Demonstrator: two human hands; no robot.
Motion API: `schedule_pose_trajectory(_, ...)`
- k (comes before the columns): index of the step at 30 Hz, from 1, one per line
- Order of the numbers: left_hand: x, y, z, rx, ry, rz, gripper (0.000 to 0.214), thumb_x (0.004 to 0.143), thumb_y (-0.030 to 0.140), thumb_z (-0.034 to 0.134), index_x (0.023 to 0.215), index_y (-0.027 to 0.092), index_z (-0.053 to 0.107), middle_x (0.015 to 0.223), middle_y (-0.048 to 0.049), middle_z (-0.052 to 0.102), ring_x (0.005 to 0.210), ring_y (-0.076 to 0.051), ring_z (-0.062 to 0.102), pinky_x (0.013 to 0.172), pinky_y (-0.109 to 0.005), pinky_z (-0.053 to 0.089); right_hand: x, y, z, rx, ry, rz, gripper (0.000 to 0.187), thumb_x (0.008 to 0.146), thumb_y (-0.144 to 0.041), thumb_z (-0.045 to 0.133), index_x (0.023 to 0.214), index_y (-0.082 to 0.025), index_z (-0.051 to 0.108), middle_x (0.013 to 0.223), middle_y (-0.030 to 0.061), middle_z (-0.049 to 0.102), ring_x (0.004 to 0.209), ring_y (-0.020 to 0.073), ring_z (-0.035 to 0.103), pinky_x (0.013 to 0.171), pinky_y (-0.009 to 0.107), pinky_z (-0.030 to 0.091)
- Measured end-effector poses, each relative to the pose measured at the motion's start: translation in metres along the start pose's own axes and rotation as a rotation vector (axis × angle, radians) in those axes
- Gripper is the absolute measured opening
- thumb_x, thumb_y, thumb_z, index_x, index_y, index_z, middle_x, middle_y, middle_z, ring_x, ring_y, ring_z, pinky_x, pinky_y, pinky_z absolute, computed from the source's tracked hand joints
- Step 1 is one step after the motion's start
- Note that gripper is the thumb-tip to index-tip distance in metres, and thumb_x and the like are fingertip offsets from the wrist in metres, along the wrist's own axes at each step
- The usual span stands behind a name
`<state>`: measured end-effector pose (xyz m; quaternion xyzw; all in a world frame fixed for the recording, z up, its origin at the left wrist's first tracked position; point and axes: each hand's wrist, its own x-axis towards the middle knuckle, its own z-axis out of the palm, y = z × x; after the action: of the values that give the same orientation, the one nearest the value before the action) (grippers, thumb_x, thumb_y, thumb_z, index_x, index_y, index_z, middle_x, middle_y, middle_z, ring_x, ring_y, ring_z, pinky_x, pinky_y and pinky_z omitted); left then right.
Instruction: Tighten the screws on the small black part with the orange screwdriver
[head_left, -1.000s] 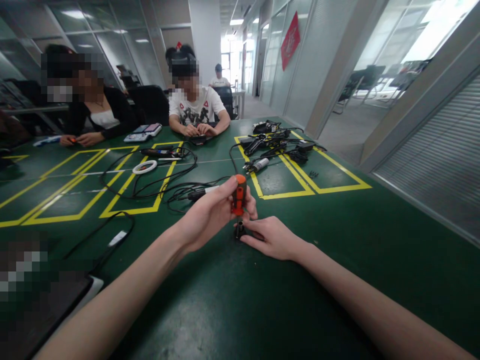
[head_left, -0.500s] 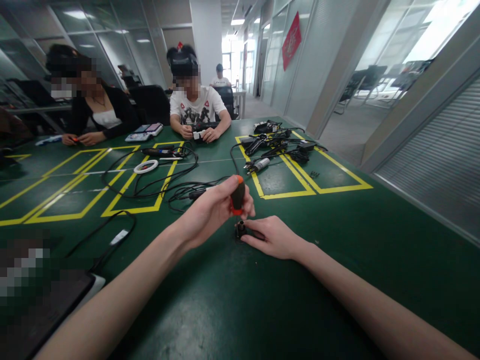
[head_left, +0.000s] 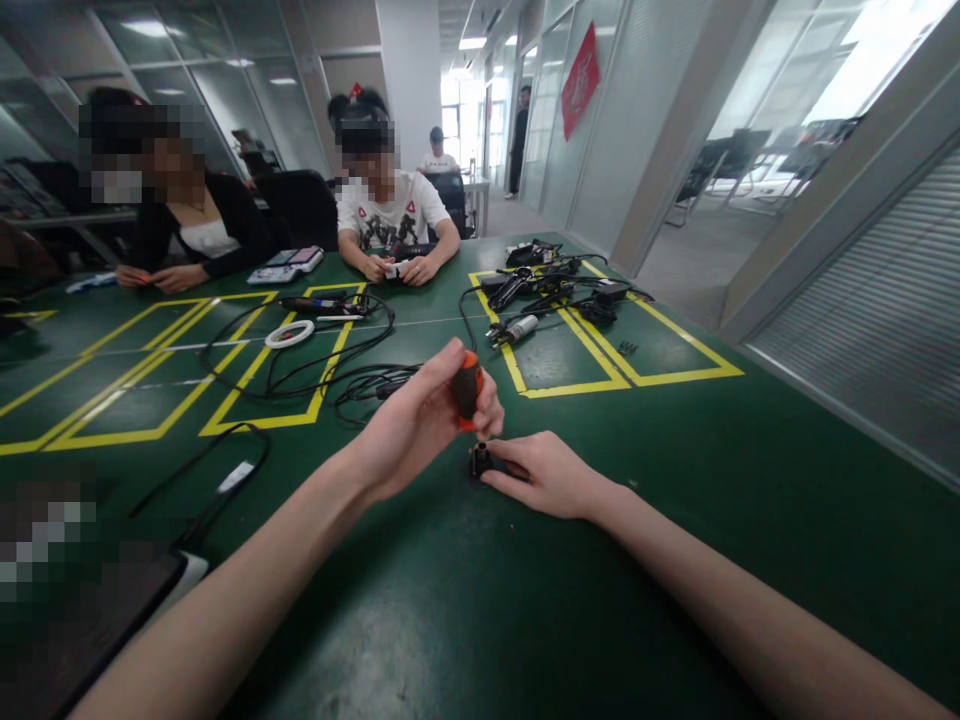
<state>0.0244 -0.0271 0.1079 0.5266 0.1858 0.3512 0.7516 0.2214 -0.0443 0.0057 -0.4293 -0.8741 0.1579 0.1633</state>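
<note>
My left hand [head_left: 424, 420] is wrapped around the black and orange handle of a screwdriver [head_left: 467, 388], which leans slightly with its shaft pointing down. The shaft's lower end meets or hovers just over a small black part [head_left: 480, 460]; contact is too small to make out. That dark part has a short round metal-looking post on top, and it rests on the green table. My right hand [head_left: 551, 475] pinches it from the right between thumb and fingers, low against the tabletop.
Beyond my hands lie black cables [head_left: 382, 380], a white tape ring [head_left: 289, 334] and a heap of cabled tools [head_left: 536, 285] inside yellow tape outlines [head_left: 577, 388]. A dark device [head_left: 127, 610] sits at lower left. Two people work across the table [head_left: 420, 620].
The screwdriver handle has tilted a little to the left as my left fingers turned around it. My right hand stays on the black part. A standing person now shows in the far corridor.
</note>
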Motion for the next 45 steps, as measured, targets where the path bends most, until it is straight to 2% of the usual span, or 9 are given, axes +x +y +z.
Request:
schedule_pose_trajectory(4, -0.0008, -0.0029, -0.0006, 0.021, -0.015, 0.016, 0.041, 0.084, 0.054, 0.078, 0.085, 0.018, 0.058, 0.078, -0.0011, 0.062, 0.078, -0.017, 0.058, 0.074, -0.028, 0.046, -0.0003, 0.0001, 0.0003, 0.011, 0.012, -0.010, 0.031, 0.102, -0.042, 0.054, 0.106, -0.016, 0.071, 0.075, 0.0057, 0.072, 0.064, 0.0178, 0.064, 0.062, 0.027, 0.035)
schedule_pose_trajectory(9, -0.0028, -0.0015, 0.0002, 0.022, -0.043, -0.014, 0.042, 0.085, 0.057, 0.074, 0.085, 0.017, 0.061, 0.065, 0.0029, 0.051, 0.061, -0.011, 0.041, 0.061, -0.024, 0.035, -0.0006, -0.0004, -0.0002, 0.016, 0.013, -0.013, 0.031, 0.102, -0.041, 0.053, 0.109, -0.016, 0.071, 0.072, 0.0040, 0.070, 0.061, 0.0175, 0.062, 0.061, 0.027, 0.035)
schedule_pose_trajectory(14, -0.0016, 0.0025, 0.0000, 0.030, -0.049, -0.072, 0.057, 0.093, 0.067, 0.056, 0.077, 0.014, 0.067, 0.065, -0.0014, 0.050, 0.064, -0.015, 0.044, 0.064, -0.028, 0.038, -0.0003, -0.0007, -0.0005, 0.007, 0.007, -0.001, 0.031, 0.102, -0.042, 0.053, 0.105, -0.017, 0.071, 0.071, 0.0034, 0.069, 0.061, 0.0177, 0.061, 0.061, 0.027, 0.034)
schedule_pose_trajectory(20, -0.0014, -0.0012, 0.0001, 0.000, -0.031, -0.004, 0.039, 0.086, 0.054, 0.074, 0.086, 0.017, 0.064, 0.082, -0.0041, 0.064, 0.083, -0.019, 0.059, 0.081, -0.031, 0.048, 0.0004, -0.0008, -0.0008, 0.005, 0.005, 0.002, 0.032, 0.102, -0.042, 0.053, 0.103, -0.016, 0.071, 0.069, 0.0031, 0.068, 0.059, 0.0171, 0.059, 0.060, 0.027, 0.032)
schedule_pose_trajectory(27, -0.0012, 0.0010, -0.0006, -0.023, -0.021, -0.023, 0.050, 0.092, 0.063, 0.060, 0.084, 0.014, 0.066, 0.066, -0.0001, 0.050, 0.062, -0.013, 0.044, 0.062, -0.026, 0.039, 0.0003, 0.0006, -0.0003, 0.009, -0.002, 0.000, 0.033, 0.102, -0.042, 0.052, 0.109, -0.017, 0.071, 0.068, 0.0018, 0.066, 0.058, 0.0163, 0.057, 0.059, 0.026, 0.031)
schedule_pose_trajectory(31, -0.0003, 0.0015, 0.0012, -0.029, -0.034, -0.033, 0.048, 0.095, 0.059, 0.060, 0.076, 0.014, 0.064, 0.069, -0.0020, 0.053, 0.067, -0.014, 0.050, 0.068, -0.027, 0.044, -0.0001, 0.0010, 0.0000, 0.010, 0.006, -0.004, 0.032, 0.102, -0.042, 0.052, 0.109, -0.016, 0.071, 0.069, 0.0024, 0.068, 0.060, 0.0165, 0.059, 0.061, 0.027, 0.032)
schedule_pose_trajectory(36, -0.0009, -0.0028, 0.0011, -0.044, -0.043, 0.004, 0.036, 0.087, 0.051, 0.074, 0.092, 0.017, 0.065, 0.092, -0.0059, 0.067, 0.091, -0.021, 0.063, 0.081, -0.031, 0.050, -0.0002, -0.0001, -0.0001, 0.004, 0.017, -0.011, 0.032, 0.102, -0.043, 0.052, 0.100, -0.017, 0.070, 0.071, 0.0033, 0.068, 0.062, 0.0174, 0.060, 0.061, 0.027, 0.033)
schedule_pose_trajectory(41, -0.0018, -0.0019, -0.0004, 0.011, -0.060, 0.002, 0.043, 0.092, 0.056, 0.065, 0.097, 0.015, 0.071, 0.073, -0.0028, 0.061, 0.066, -0.014, 0.052, 0.065, -0.026, 0.041, 0.0006, -0.0019, -0.0018, 0.027, 0.004, -0.003, 0.030, 0.102, -0.041, 0.053, 0.106, -0.017, 0.071, 0.071, 0.0028, 0.068, 0.059, 0.0162, 0.058, 0.060, 0.026, 0.033)
schedule_pose_trajectory(45, -0.0013, 0.0015, 0.0016, 0.025, -0.027, -0.032, 0.058, 0.094, 0.066, 0.055, 0.079, 0.012, 0.072, 0.066, -0.0028, 0.053, 0.064, -0.015, 0.048, 0.064, -0.028, 0.041, 0.0008, -0.0019, -0.0024, 0.025, -0.007, 0.009, 0.031, 0.102, -0.041, 0.053, 0.104, -0.016, 0.071, 0.069, 0.0023, 0.067, 0.059, 0.0163, 0.057, 0.060, 0.027, 0.032)
